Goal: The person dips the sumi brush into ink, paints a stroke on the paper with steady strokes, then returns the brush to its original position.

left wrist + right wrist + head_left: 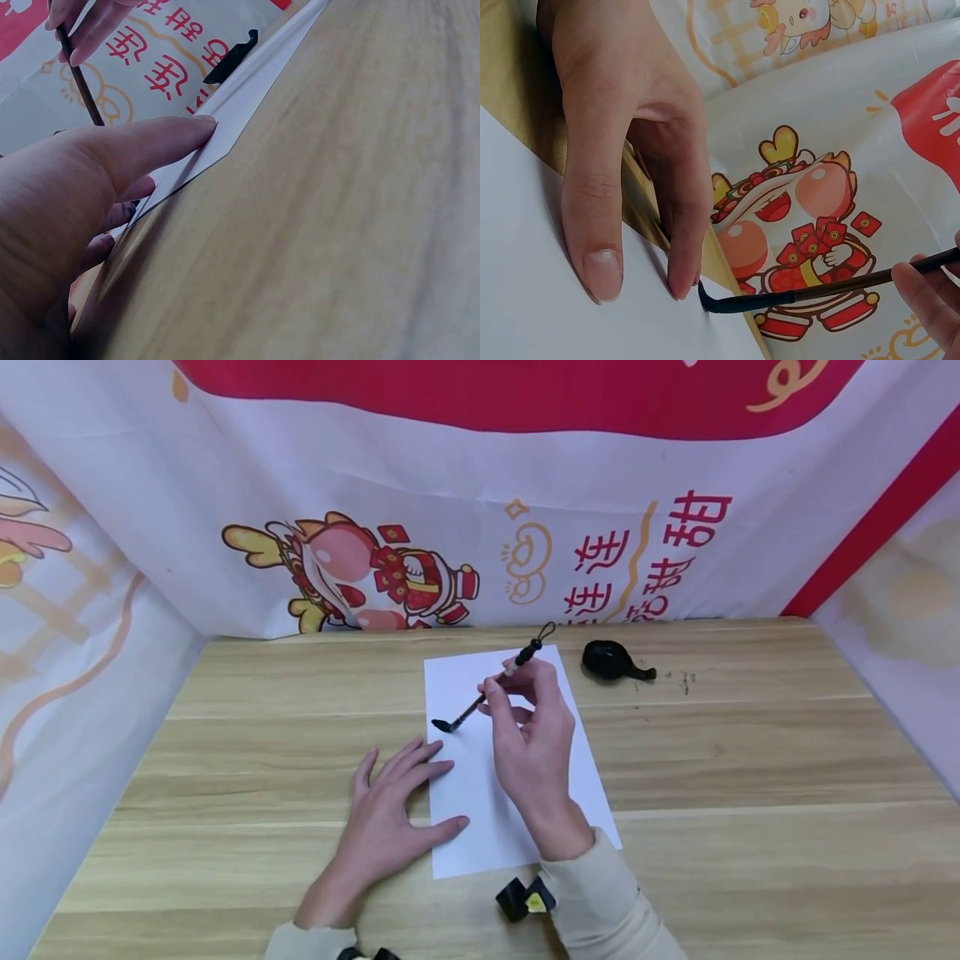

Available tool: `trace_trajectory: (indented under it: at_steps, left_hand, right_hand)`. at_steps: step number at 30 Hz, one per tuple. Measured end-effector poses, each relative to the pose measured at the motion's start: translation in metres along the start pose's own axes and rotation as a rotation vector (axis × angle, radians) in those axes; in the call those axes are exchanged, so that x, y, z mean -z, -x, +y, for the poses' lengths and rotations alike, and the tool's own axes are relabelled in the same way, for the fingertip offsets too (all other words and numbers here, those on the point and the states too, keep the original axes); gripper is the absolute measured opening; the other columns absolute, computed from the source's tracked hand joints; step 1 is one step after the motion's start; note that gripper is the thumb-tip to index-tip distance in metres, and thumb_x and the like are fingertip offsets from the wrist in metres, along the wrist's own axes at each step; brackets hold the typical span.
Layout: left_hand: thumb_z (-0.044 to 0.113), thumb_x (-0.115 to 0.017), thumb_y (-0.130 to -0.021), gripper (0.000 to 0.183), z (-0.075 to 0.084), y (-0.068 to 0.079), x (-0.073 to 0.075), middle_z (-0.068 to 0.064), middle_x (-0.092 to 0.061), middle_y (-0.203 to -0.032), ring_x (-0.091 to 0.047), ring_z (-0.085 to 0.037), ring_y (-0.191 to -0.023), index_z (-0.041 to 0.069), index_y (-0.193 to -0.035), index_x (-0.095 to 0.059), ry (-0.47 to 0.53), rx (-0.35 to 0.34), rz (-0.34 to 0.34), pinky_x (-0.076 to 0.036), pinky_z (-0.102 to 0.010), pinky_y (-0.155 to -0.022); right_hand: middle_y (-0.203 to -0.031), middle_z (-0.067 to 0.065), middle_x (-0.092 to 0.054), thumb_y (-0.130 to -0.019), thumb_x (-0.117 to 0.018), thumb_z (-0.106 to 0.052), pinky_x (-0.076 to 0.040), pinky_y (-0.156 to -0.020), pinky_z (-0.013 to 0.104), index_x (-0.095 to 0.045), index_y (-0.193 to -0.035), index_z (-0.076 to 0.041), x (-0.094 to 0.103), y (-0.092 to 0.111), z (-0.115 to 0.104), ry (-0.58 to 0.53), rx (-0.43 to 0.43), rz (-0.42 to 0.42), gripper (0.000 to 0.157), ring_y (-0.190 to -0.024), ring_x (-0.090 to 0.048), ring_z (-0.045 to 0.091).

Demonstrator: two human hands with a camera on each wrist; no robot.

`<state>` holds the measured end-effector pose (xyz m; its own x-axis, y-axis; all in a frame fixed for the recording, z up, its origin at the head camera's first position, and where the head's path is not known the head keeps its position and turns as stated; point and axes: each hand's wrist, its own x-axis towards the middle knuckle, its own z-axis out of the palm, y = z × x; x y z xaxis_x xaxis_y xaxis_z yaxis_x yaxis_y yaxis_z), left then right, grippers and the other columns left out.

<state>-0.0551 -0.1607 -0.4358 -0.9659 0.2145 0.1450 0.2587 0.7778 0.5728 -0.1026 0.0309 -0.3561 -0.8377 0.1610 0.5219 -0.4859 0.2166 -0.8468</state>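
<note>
The left hand lies flat, fingers spread, pinning the white paper at its left edge. The right hand pinches a calligraphy brush, its inked tip touching the sheet's upper left. A loosened left hand could let the paper slide and smear.

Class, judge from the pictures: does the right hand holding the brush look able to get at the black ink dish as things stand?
Probably yes. The ink dish lies just right of the right hand and its brush, with only bare table between them.
</note>
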Motion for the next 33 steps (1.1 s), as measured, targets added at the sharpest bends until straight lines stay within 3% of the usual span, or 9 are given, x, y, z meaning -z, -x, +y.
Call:
trace_trajectory:
  at_steps: [9,20,33]
  left_hand:
    - [0.057,-0.09,-0.079,0.069,-0.0004,-0.0001,-0.0007,0.006,-0.052,-0.166,-0.04,-0.028,-0.161,0.028,-0.139,-0.072,0.003,0.005,-0.008,-0.004,-0.069,-0.132]
    - [0.056,-0.09,-0.079,0.069,-0.0006,-0.001,-0.0006,0.005,-0.053,-0.166,-0.041,-0.028,-0.161,0.027,-0.139,-0.072,0.005,-0.009,0.002,-0.005,-0.07,-0.132]
    - [0.056,-0.09,-0.08,0.068,-0.0009,-0.0006,-0.0009,0.006,-0.053,-0.166,-0.041,-0.028,-0.161,0.028,-0.14,-0.072,0.005,-0.011,0.003,-0.005,-0.07,-0.132]
  right_hand:
    - [-0.112,0.015,-0.073,-0.105,-0.068,-0.006,-0.067,-0.079,0.025,-0.059,-0.127,0.0,0.0004,0.0015,-0.0013,0.022,0.007,-0.009,0.024,-0.099,-0.078,0.023]
    - [-0.112,0.013,-0.075,-0.106,-0.068,-0.009,-0.067,-0.079,0.025,-0.059,-0.126,-0.002,-0.0011,0.0032,0.0033,0.113,0.11,-0.029,0.022,-0.097,-0.078,0.021]
    - [-0.113,0.014,-0.073,-0.106,-0.068,-0.011,-0.068,-0.079,0.029,-0.059,-0.124,-0.003,-0.0006,0.0041,0.0061,0.134,0.145,-0.014,0.021,-0.103,-0.078,0.023]
